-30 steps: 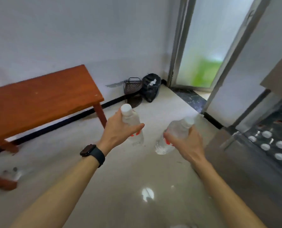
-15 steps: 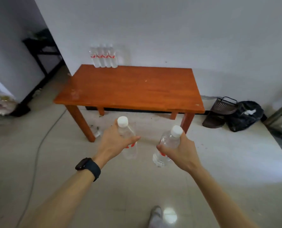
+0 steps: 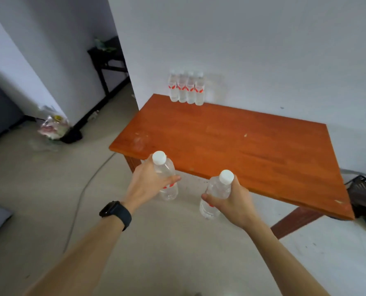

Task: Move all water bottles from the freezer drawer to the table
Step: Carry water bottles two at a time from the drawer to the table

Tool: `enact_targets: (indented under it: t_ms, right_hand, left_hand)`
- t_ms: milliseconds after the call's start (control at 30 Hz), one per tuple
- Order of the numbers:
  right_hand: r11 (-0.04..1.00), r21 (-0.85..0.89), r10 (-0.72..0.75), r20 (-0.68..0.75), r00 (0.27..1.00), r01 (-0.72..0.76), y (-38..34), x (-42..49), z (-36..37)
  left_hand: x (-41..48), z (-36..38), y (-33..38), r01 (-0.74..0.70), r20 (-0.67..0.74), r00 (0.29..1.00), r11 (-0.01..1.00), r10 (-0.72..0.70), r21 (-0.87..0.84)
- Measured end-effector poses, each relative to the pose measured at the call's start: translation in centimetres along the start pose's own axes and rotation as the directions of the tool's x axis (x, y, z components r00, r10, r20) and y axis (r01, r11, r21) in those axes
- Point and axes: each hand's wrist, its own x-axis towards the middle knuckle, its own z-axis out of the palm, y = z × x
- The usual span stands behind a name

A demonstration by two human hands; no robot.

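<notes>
Both hands are out in front at the centre of the frame, each wrapped around a clear water bottle with a white cap. Left hand, with a black watch on its wrist, has its fingers curled around the left bottle, thumb across the red label, the bottle nearly upright and overlapping the near left corner of the table. Right hand grips the right bottle around its middle, cap tilted up and to the right, just below the table's near edge. Filling the middle and right of the frame is the orange-brown wooden table, its top bare apart from four bottles standing side by side, touching, at its far left corner against the white wall. At the left edge of the frame a bag of pale flowers sits on the floor, and a dark basket lies at the right edge beyond the table.
</notes>
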Motion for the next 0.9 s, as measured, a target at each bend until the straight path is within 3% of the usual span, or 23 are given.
enact_targets:
  t_ms: [233,633,900]
  right_hand:
    - [0.999,-0.029,0.043,0.042,0.998,-0.042,-2.3,12.1,3.7]
    - [0.983,-0.02,0.18,-0.059,0.982,-0.182,-6.6,31.0,11.6]
    - [0.956,-0.005,0.293,-0.051,0.955,-0.294,-5.9,39.3,14.8]
  left_hand:
    - [11.4,-0.9,-4.5,0.071,0.032,0.997,0.997,-0.07,-0.044]
    - [32.9,-0.3,-12.2,0.02,0.315,0.949,0.999,-0.028,0.03]
    - [41.6,2.5,-15.1,0.024,0.439,0.897,0.999,-0.043,0.048]
